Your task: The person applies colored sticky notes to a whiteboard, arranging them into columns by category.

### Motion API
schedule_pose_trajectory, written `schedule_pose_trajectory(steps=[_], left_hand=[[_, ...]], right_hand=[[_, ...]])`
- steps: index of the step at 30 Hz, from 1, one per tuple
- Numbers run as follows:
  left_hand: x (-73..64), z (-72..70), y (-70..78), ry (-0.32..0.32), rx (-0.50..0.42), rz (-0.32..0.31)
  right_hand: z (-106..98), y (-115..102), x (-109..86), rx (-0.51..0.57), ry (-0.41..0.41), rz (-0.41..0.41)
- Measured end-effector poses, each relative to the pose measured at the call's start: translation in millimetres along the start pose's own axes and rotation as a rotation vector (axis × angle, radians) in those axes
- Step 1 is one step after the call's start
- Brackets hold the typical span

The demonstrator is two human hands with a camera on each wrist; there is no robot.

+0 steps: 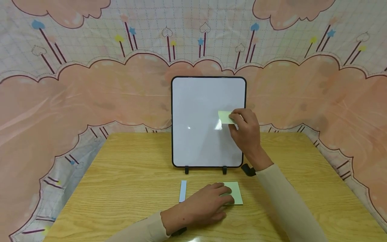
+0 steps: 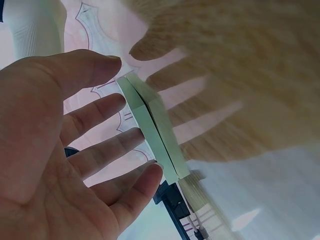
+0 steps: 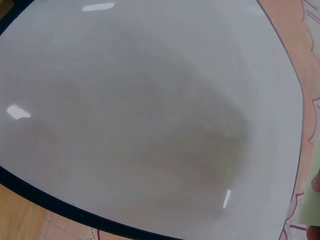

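Note:
My right hand (image 1: 246, 129) pinches a pale green sticky note (image 1: 224, 117) in front of the right half of a black-framed whiteboard (image 1: 196, 101). Whether the note touches the board cannot be told. In the right wrist view, the note (image 3: 307, 207) and fingertips (image 3: 315, 233) show only at the right edge. My left hand (image 1: 204, 205) is over a pad of green sticky notes (image 1: 236, 191) on the table, partly covering it. The left wrist view shows that hand's fingers spread beside the edge of the pad (image 2: 150, 127), the thumb apart from it.
The whiteboard stands upright on small black feet (image 1: 224, 169) on a wooden table (image 1: 130, 161). A pale blue strip (image 1: 182, 191) lies left of the pad. A black piece (image 1: 248, 169) shows by my right wrist. Behind hangs a patterned cloth (image 1: 105, 90).

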State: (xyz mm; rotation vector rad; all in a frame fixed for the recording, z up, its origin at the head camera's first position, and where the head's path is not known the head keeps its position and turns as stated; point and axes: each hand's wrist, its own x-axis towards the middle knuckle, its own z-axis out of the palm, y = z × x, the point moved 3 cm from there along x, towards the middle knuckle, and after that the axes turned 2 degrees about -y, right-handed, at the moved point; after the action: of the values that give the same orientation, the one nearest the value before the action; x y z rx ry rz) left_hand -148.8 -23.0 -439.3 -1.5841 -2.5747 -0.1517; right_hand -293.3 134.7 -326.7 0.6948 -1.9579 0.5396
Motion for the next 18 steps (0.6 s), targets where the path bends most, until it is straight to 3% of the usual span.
schedule_pose_trajectory(steps=[18], left_hand=[[-0.1,0.6,-1.0,-0.014,-0.002,-0.004]], right_hand=[[19,12,10.2,-0.010,0.006,-0.007]])
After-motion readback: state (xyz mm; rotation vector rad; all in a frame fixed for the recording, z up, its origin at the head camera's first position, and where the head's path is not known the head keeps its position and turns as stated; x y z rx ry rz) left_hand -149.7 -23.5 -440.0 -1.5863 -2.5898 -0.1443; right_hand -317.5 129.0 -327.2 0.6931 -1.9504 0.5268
